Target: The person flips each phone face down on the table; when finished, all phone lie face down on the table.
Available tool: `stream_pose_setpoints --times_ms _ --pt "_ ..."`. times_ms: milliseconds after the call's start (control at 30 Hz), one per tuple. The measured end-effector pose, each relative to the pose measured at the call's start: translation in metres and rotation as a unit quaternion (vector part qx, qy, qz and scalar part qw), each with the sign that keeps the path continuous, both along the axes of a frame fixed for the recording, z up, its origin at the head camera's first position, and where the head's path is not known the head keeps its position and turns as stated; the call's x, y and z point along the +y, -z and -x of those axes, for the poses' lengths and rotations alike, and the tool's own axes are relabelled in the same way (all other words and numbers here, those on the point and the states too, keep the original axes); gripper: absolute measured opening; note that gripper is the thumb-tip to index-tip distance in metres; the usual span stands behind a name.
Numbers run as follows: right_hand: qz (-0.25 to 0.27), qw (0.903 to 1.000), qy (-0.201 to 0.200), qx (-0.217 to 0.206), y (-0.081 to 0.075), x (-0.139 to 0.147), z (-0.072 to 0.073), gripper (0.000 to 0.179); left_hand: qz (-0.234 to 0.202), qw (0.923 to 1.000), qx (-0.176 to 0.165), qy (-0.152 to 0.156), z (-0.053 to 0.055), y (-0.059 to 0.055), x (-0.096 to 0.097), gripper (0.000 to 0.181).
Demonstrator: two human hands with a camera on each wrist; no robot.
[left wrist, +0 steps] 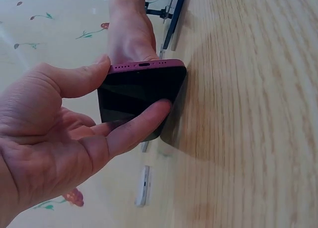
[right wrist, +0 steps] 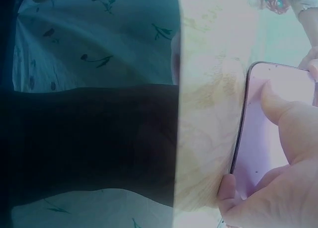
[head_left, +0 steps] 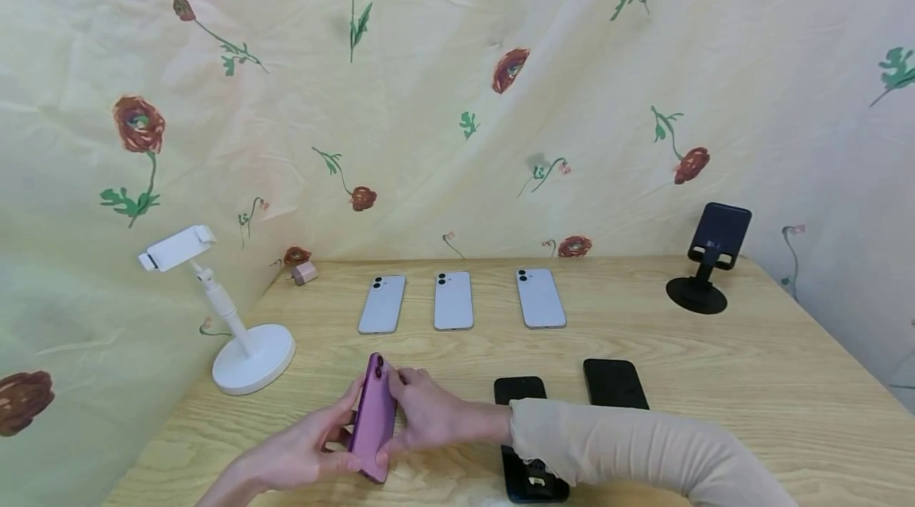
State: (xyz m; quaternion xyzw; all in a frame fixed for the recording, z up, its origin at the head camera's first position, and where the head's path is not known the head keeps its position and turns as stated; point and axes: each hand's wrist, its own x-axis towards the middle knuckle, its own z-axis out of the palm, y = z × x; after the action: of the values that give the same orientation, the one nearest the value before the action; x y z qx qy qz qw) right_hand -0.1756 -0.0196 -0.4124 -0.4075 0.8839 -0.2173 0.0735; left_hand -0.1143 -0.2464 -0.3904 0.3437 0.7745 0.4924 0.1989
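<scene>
A pink-purple phone (head_left: 374,423) stands tilted on its long side between both hands, its back with camera lenses facing right. My left hand (head_left: 307,443) grips it from the left; in the left wrist view its thumb is at the bottom edge and a finger lies across the black screen (left wrist: 134,91). From the right, my right hand (head_left: 432,412) holds the phone near its top and bottom ends. In the right wrist view the right thumb (right wrist: 276,104) presses on the shiny back, with a fingertip at the lower corner.
Three white phones lie face down in a row (head_left: 453,300) at the back. Black phones (head_left: 616,385) (head_left: 519,388) lie partly under the right sleeve (head_left: 629,439). A white stand (head_left: 250,360) is at left, a black stand (head_left: 696,295) back right, a pink charger plug (head_left: 303,273) back left.
</scene>
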Motion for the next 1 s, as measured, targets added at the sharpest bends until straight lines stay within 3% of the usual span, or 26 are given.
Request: stream_pose_setpoints --times_ms 467,767,1000 --pt "-0.036 0.9992 0.013 -0.006 0.000 -0.003 -0.003 0.121 0.042 0.9983 -0.013 -0.037 0.001 0.000 -0.010 0.096" --pt "-0.059 0.9979 0.024 0.011 -0.002 -0.005 -0.006 0.121 0.030 0.9990 -0.023 -0.026 0.003 -0.001 -0.013 0.101" --pt "-0.069 0.9971 0.024 0.022 -0.001 -0.006 -0.006 0.120 0.052 0.9963 -0.038 -0.056 0.003 -0.001 -0.014 0.106"
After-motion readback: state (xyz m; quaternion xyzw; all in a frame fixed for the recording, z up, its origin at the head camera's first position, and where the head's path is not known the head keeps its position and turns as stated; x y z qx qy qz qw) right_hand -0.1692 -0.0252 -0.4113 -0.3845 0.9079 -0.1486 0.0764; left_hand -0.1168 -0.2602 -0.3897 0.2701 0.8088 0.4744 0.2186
